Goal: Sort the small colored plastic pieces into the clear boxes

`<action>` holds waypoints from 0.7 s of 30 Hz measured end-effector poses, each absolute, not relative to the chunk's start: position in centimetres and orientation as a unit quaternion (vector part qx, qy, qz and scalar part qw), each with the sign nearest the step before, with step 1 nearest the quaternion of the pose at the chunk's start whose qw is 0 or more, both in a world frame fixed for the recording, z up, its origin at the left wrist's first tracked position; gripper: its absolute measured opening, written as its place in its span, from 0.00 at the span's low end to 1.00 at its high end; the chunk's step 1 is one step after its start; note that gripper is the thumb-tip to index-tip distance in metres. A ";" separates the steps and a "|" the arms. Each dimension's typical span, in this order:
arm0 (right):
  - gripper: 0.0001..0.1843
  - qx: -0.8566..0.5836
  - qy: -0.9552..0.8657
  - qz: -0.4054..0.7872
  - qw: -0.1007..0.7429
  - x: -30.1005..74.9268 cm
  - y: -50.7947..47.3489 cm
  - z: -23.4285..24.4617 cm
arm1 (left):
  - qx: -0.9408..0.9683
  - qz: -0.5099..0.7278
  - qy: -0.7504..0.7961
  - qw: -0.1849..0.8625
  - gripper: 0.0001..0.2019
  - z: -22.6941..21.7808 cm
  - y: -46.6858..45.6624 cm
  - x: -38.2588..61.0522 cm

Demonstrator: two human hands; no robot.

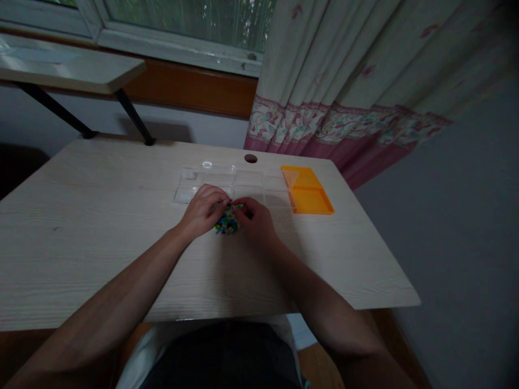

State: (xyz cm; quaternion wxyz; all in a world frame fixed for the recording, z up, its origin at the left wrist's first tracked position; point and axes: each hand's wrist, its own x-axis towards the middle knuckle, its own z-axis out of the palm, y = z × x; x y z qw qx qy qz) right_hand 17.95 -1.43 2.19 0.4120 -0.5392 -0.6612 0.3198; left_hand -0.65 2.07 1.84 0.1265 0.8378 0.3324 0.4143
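A small heap of mixed bright pieces (227, 222), mostly blue, green and yellow, lies on the table between my hands. The pieces are too small to name. At the heap's left edge is my left hand (206, 209), with its fingers bent and its thumb close to them. My right hand (257, 220) bends over the right side of the heap, thumb and fingertips drawn together. Both sets of fingertips nearly meet at the back of the heap. Whatever they pinch is hidden. Just behind them sits a clear plastic compartment box (248, 191), partly covered by my hands.
An orange tray (313, 200) lies at the box's right end, slightly overlapped by it. The pale wooden table (121, 232) has a round cable hole (251, 159) near its back edge. A raised shelf (81, 67) stands back left; a curtain (308, 113) hangs behind.
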 end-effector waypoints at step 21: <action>0.16 -0.565 -0.654 0.287 0.413 18.9 -0.8 2.4 | 0.791 0.425 0.438 0.049 0.08 1.7 2.5 -0.9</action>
